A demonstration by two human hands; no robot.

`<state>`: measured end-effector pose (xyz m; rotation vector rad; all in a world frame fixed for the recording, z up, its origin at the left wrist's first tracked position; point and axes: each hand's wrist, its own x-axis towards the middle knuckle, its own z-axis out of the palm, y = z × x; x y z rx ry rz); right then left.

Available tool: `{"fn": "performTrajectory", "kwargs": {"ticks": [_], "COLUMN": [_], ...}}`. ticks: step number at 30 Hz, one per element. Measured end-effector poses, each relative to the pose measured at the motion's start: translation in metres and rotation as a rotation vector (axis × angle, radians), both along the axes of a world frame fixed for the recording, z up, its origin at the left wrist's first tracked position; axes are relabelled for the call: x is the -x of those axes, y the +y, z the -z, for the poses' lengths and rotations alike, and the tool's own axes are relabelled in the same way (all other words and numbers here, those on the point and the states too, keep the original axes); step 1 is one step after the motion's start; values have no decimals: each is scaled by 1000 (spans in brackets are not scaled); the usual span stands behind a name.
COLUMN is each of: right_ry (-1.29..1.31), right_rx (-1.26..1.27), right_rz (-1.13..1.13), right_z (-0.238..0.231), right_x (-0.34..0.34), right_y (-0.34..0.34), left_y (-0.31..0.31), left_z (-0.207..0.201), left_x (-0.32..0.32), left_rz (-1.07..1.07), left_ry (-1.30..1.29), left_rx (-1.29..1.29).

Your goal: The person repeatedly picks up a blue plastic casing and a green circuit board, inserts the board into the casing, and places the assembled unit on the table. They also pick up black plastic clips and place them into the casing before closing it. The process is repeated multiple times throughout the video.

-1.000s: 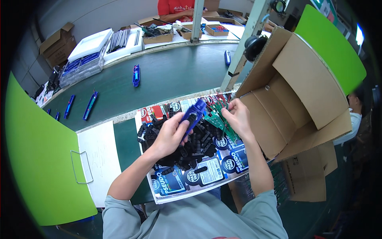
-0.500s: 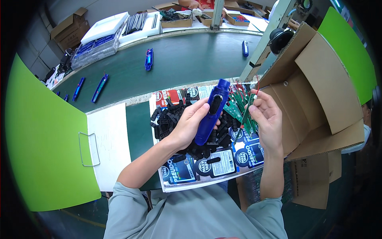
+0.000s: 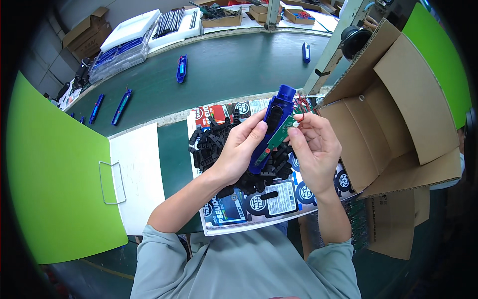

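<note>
A blue plastic housing (image 3: 285, 94), with a dark oval opening in its face, is gripped in my left hand (image 3: 234, 154), thumb along its side. My right hand (image 3: 317, 149) pinches the upper end of a narrow green circuit board (image 3: 279, 135) with red wire near my fingertips. The board lies slanted along the right side of the housing, at its open edge; whether it is seated inside cannot be made out. Beneath both hands spreads a pile of small black plastic parts (image 3: 209, 149), resting on printed sheets (image 3: 281, 197).
An open cardboard box (image 3: 398, 124) stands close on the right. Several blue housings (image 3: 182, 69) lie on the green work surface (image 3: 234, 57) beyond. A metal post (image 3: 331, 55) rises behind the box. At left are a green panel (image 3: 64, 184) and white sheet (image 3: 134, 179).
My right hand has brought the circuit board left, against the housing, which has turned slightly. Blue housings at left on the green surface sit slightly farther left. Another person's hand at the back has left view.
</note>
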<state>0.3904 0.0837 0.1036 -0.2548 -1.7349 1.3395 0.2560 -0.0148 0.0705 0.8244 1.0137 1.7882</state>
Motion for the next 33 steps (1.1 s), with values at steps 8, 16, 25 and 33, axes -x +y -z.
{"fn": "performTrajectory", "kwargs": {"ticks": [8, 16, 25, 33], "right_ry": [-39, -209, -177, -140], "right_rx": [-24, -393, -467, -259], "right_rz": [-16, 167, 399, 395], "right_z": [3, -11, 1, 17], "right_x": [0, 0, 12, 17], "right_y": [2, 7, 3, 2], "left_y": [1, 1, 3, 4], "left_z": [1, -2, -1, 2], "left_x": [2, -4, -6, -12], "left_rz": [12, 42, 65, 11], "left_ry": [-8, 1, -47, 129], "left_rx": [-2, 1, -16, 7]}}
